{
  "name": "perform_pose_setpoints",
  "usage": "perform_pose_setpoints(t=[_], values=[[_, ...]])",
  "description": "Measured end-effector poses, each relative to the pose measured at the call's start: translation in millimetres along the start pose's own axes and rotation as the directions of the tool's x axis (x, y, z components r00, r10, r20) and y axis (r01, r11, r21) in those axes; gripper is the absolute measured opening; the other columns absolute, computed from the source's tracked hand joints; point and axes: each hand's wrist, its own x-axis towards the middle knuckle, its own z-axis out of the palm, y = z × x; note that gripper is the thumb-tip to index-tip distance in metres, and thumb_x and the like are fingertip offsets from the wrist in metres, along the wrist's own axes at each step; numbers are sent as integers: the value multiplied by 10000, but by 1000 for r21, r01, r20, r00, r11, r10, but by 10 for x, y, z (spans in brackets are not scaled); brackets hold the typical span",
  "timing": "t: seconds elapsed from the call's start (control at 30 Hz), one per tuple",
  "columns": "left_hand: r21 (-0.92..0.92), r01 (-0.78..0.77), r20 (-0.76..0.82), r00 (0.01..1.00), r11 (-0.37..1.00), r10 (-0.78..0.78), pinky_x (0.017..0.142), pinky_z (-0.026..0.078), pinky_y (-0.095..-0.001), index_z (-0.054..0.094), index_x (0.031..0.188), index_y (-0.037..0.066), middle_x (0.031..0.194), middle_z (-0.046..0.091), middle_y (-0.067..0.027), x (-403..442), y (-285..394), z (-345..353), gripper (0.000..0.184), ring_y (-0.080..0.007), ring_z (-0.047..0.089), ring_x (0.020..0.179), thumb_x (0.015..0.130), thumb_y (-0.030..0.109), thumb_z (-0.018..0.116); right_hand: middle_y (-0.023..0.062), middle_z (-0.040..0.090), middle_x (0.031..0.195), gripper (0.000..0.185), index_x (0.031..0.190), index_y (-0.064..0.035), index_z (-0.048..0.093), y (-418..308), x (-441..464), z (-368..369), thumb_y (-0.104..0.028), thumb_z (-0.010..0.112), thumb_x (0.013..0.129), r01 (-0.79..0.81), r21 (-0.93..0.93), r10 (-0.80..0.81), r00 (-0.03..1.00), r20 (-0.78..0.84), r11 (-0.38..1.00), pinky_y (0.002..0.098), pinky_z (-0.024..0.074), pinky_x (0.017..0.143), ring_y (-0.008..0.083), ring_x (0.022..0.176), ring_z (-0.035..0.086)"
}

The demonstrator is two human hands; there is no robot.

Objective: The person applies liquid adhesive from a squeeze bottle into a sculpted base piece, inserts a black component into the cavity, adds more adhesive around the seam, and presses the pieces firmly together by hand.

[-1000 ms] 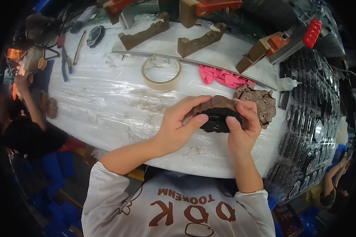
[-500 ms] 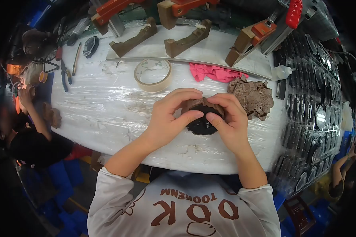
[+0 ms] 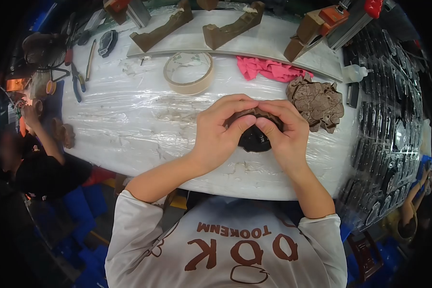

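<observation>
A dark rounded part with an uneven edge and small light marks [image 3: 255, 140] is held over the table between my two hands. Along its far side runs a brown moulded piece [image 3: 258, 113], mostly hidden under my fingers. My left hand [image 3: 221, 129] is closed round the left side, thumb pressing on the dark face. On the right side my right hand [image 3: 289, 132] grips the same way, its thumb close to the other. The fingertips of both hands meet at the far edge. Beyond my right hand lies a brown sculpted block [image 3: 317, 103].
A tape roll [image 3: 188, 73] and a pink cloth [image 3: 271, 69] lie behind my hands. Toggle clamps [image 3: 321, 26] and brown cradles [image 3: 233, 26] stand at the back. Pliers [image 3: 78, 81] are on the left, stacked clear trays [image 3: 384, 129] on the right. Another person's arm [image 3: 45, 137] is at far left.
The camera view has shifted, so the table items sit higher in the picture. My fingers have drawn together over the far edge, covering more of the brown piece. Both hands keep their hold.
</observation>
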Motion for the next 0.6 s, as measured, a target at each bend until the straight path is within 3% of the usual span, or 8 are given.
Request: perform_pose_setpoints(t=[0.17,0.4,0.47,0.53,0.6], values=[[-61,-8,-14,1000,998,7,878,432,-270,557,1062,-40,1130,519,-112,38,-81,18,235,-168,536,996,826,-30,565,103,620,934,211,936,3,645,54,28,46,-26,656,728,50,-61,-55,995,-81,997,278,488,724,199,817,618],[-200,166,-1,985,966,-170,873,432,-253,545,1067,-31,1107,542,-87,114,-84,6,220,-143,539,988,848,-9,548,105,605,976,250,996,1,620,72,46,28,-63,648,757,107,-189,-115,993,-34,976,282,475,753,207,862,605],[-195,191,6,981,962,-194,872,432,-252,546,1067,-30,1105,545,-88,117,-74,-5,220,-141,541,985,849,-6,550,109,591,1007,277,1034,-4,606,106,43,-2,-56,639,763,83,-108,-83,997,8,991,282,466,781,201,900,594],[-229,130,-8,991,965,-135,878,432,-259,547,1066,-33,1102,550,-91,109,-73,-5,224,-146,545,986,844,-3,557,114,581,1037,286,1058,-5,597,103,47,-20,-46,619,776,52,23,-53,998,38,998,279,459,798,194,919,587],[-202,68,-45,996,977,-78,837,446,-246,555,1049,-31,1068,560,-83,107,-87,-3,217,-132,552,949,833,-17,561,116,584,1035,286,1067,-8,593,34,60,-2,-45,608,784,22,33,-23,999,29,999,276,456,803,187,921,586]])
